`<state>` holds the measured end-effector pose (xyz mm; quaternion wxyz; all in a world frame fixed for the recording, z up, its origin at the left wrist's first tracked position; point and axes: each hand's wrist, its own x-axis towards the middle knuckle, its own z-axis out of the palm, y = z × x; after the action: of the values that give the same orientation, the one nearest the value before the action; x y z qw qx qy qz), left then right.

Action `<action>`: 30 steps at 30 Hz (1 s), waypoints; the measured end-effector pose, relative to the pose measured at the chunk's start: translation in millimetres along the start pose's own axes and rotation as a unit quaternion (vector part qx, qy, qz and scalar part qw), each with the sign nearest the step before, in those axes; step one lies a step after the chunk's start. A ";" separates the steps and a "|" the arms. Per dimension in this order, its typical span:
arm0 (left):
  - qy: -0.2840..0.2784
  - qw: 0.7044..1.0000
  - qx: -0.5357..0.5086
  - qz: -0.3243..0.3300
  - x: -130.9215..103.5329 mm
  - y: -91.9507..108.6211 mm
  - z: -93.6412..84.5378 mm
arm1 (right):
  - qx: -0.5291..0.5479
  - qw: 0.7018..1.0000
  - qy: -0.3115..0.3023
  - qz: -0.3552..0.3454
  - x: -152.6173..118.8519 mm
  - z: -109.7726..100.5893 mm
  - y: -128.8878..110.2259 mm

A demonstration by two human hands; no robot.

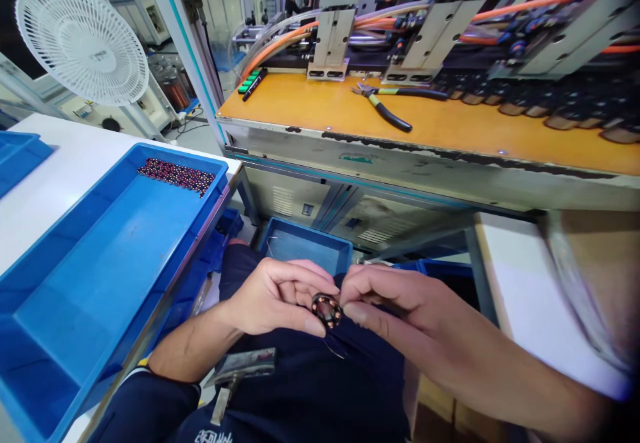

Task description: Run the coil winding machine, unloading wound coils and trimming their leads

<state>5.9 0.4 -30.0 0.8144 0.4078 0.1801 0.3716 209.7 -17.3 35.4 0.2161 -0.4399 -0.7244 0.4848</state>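
A small black ring with copper windings, like a motor stator point(327, 310), is held above my lap. My left hand point(280, 296) grips it between thumb and fingers from the left. At its right side, my right hand point(390, 303) is closed in a pinch, thumb against forefinger, touching or very near the ring's edge. Whatever sits between those right fingertips is too small to make out. A thin wire end point(334, 350) hangs just below the ring.
To the left, a long blue tray point(110, 263) has many small copper-wound parts point(176, 175) at its far end. Pliers point(385, 103) and a black marker point(255, 84) lie on the orange machine ledge point(300, 106). Under it stands a blue bin point(310, 243). A white fan point(83, 40) stands back left.
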 end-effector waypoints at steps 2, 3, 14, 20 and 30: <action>-0.003 1.000 0.005 -0.002 0.8 0.5 -0.1 | -0.007 1.000 -0.002 -0.008 -1.5 -0.1 0.1; -0.002 1.000 0.006 -0.004 1.1 0.7 0.0 | -0.010 1.000 -0.003 -0.010 -1.9 -0.1 -0.1; -0.010 0.998 0.029 0.050 -0.3 -2.2 0.0 | -0.006 1.000 0.000 -0.007 -4.8 6.8 -1.6; -0.010 0.998 0.015 0.064 -0.7 -2.4 0.3 | -0.070 0.991 -0.087 -0.069 -14.1 -4.5 4.4; -0.018 0.996 -0.082 -0.043 2.1 -7.4 4.1 | -0.275 0.895 0.172 -0.308 -13.2 8.7 18.8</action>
<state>13.1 -3.1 -33.4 0.8635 0.3380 0.1518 0.3422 218.2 -30.2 16.3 0.3464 -0.3135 -0.8793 0.0923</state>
